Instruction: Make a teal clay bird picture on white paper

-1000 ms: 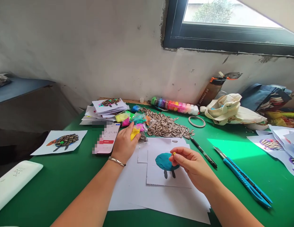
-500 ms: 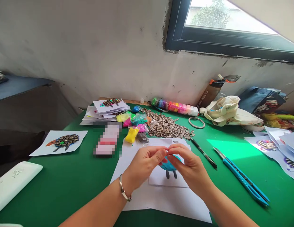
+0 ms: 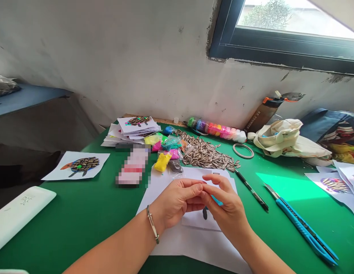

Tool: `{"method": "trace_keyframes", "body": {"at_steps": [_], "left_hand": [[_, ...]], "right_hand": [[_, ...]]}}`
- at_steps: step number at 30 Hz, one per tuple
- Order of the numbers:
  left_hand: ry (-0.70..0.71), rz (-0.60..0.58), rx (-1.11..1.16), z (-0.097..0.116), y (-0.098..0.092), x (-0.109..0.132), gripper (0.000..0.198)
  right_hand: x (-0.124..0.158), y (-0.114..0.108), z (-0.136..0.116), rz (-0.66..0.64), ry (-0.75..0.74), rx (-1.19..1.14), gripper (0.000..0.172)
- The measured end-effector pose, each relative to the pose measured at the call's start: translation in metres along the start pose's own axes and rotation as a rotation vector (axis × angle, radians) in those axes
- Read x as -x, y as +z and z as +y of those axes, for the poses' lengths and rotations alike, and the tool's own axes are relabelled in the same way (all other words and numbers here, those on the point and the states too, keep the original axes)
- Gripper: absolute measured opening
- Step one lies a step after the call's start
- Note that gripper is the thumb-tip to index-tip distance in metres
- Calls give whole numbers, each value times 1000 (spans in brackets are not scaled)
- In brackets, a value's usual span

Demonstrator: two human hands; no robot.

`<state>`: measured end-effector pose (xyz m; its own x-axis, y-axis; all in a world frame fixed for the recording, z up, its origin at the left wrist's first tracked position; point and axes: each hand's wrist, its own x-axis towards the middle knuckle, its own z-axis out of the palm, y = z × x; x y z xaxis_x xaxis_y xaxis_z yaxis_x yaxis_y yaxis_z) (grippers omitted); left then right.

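My left hand (image 3: 177, 199) and my right hand (image 3: 224, 207) meet fingertip to fingertip above a white sheet of paper (image 3: 194, 236). Both pinch something tiny between them that I cannot make out. Under the hands lies a paper card with a blue clay shape (image 3: 216, 200), mostly hidden, with a dark leg (image 3: 204, 213) showing. A yellow clay packet (image 3: 162, 161) lies just beyond the sheets among other coloured packets. A pile of striped sunflower seeds (image 3: 205, 154) spreads behind it.
On the green table (image 3: 80, 220): a blurred phone (image 3: 132, 171), a seed-covered picture (image 3: 80, 165), a stack of cards (image 3: 134, 127), a white box (image 3: 19, 213), a row of clay tubs (image 3: 216, 130), a black pen (image 3: 251, 190), a blue utility knife (image 3: 302, 224), a tape ring (image 3: 243, 150), a cloth bag (image 3: 285, 139).
A second ago my left hand was at the yellow clay packet and my right held a yellow bit alone. The left hand has come back and both now pinch together over the card.
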<state>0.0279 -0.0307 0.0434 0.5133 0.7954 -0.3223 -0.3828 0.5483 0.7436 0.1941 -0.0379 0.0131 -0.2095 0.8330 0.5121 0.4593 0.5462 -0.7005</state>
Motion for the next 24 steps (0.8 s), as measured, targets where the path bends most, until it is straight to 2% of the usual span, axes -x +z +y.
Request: {"method": "trace_keyframes", "body": {"at_steps": [5, 9, 12, 16, 20, 24], "left_hand": [[20, 87, 9, 1, -1, -3, 28], [50, 64, 12, 0, -1, -3, 25], [118, 53, -92, -2, 1, -3, 27], [197, 117, -252, -2, 4, -2, 28], [196, 173, -341, 0, 6, -2, 26], [215, 207, -448, 1, 6, -3, 25]], "right_hand": [[-4, -7, -1, -30, -84, 60, 23], [-7, -10, -4, -37, -132, 44, 24], [-6, -11, -4, -46, -26, -59, 20], [-4, -8, -2, -68, 137, -198, 11], [-3, -5, -2, -37, 194, -231, 3], [-3, -5, -1, -64, 223, -286, 6]]}}
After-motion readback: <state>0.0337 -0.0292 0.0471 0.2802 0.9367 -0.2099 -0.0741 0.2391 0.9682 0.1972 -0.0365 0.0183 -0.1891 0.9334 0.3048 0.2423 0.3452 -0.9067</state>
